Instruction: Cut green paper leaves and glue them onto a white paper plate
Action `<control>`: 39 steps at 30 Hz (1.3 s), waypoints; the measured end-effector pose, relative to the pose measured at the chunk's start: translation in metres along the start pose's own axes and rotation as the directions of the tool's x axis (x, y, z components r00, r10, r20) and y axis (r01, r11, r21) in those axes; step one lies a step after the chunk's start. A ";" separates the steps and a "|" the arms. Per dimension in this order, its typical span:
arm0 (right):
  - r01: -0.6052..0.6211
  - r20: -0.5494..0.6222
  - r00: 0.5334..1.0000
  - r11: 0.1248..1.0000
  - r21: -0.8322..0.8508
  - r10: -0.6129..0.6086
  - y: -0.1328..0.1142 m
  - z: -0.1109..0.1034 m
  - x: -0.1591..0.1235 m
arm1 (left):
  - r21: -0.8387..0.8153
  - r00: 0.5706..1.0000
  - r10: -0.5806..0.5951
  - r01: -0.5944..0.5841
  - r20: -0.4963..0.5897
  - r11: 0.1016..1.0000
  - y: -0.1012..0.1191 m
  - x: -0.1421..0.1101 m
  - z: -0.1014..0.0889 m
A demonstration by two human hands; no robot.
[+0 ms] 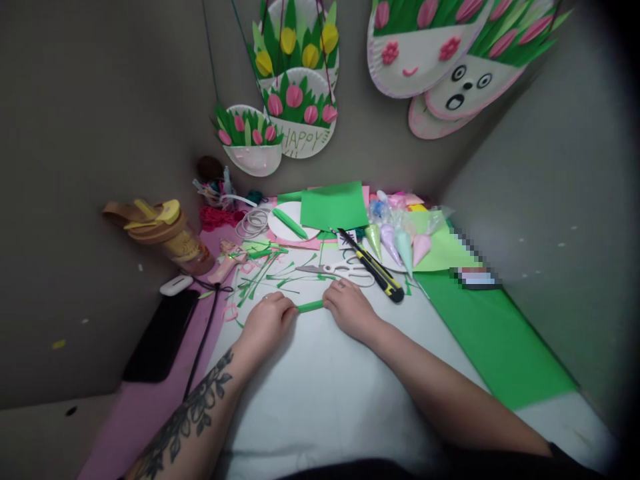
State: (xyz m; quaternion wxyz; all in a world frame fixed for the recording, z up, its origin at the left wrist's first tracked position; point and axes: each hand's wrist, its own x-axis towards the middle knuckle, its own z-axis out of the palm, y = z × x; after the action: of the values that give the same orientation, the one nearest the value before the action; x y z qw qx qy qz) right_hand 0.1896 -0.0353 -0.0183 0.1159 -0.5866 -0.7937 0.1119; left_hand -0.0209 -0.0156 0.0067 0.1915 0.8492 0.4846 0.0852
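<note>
A thin green paper roll (310, 306) lies across the white work surface (325, 393) between my two hands. My left hand (267, 321) is closed round its left end and my right hand (350, 308) is closed round its right end. Only the short middle stretch of the roll shows. Just beyond my fingers lie white-handled scissors (340, 271) and a yellow and black utility knife (373, 270). Green paper strips and scraps (263, 273) are scattered ahead of my left hand.
Green paper sheets (490, 333) lie at the right, another green sheet (334, 205) at the back. Coloured piping bags (400, 243) sit on a plate. A black phone (163, 333), a white case (175, 285) and a jar (170, 237) stand left. Paper-plate flower crafts (295, 100) hang on the wall.
</note>
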 end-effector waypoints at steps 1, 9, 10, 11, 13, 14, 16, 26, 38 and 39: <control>-0.016 0.016 1.000 1.000 -0.009 0.016 -0.001 -0.002 0.001 | -0.007 1.000 -0.010 0.010 0.000 1.000 0.001 0.000 0.000; -0.092 0.124 0.987 0.992 -0.089 0.103 -0.009 -0.010 0.006 | 0.014 0.992 -0.120 0.119 0.048 0.993 0.011 0.002 -0.003; -0.093 0.125 0.987 0.991 -0.096 0.105 -0.009 -0.010 0.007 | 0.021 0.991 -0.127 0.126 0.052 0.992 0.011 0.002 -0.004; -0.094 0.123 0.987 0.990 -0.102 0.106 -0.010 -0.010 0.007 | 0.031 0.990 -0.132 0.131 0.055 0.991 0.012 0.003 -0.004; -0.094 0.120 0.987 0.989 -0.116 0.108 -0.011 -0.010 0.008 | 0.055 0.989 -0.138 0.134 0.061 0.989 0.013 0.003 -0.005; -0.094 0.120 0.987 0.988 -0.124 0.109 -0.011 -0.010 0.008 | 0.066 0.988 -0.140 0.136 0.064 0.989 0.013 0.004 -0.005; -0.096 0.125 0.986 0.986 -0.140 0.114 -0.013 -0.010 0.009 | 0.081 0.986 -0.148 0.143 0.071 0.986 0.014 0.004 -0.005; -0.117 0.126 0.983 0.981 -0.152 0.137 -0.013 -0.011 0.011 | 0.091 0.977 -0.192 0.184 0.090 0.979 0.015 0.009 -0.006; -0.170 0.068 0.983 0.985 -0.018 0.171 -0.005 -0.015 0.010 | 0.154 0.989 0.102 -0.119 0.110 0.981 0.010 0.006 0.002; -0.170 0.065 0.983 0.985 -0.014 0.171 -0.005 -0.015 0.010 | 0.185 0.988 0.098 -0.119 0.118 0.975 0.010 0.004 0.001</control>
State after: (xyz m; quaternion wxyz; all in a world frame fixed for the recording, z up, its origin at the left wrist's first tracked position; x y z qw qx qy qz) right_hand 0.1871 -0.0269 -0.0025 0.0773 -0.6488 -0.7445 0.1372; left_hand -0.0101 -0.0168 0.0098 0.1297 0.8924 0.4322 0.0022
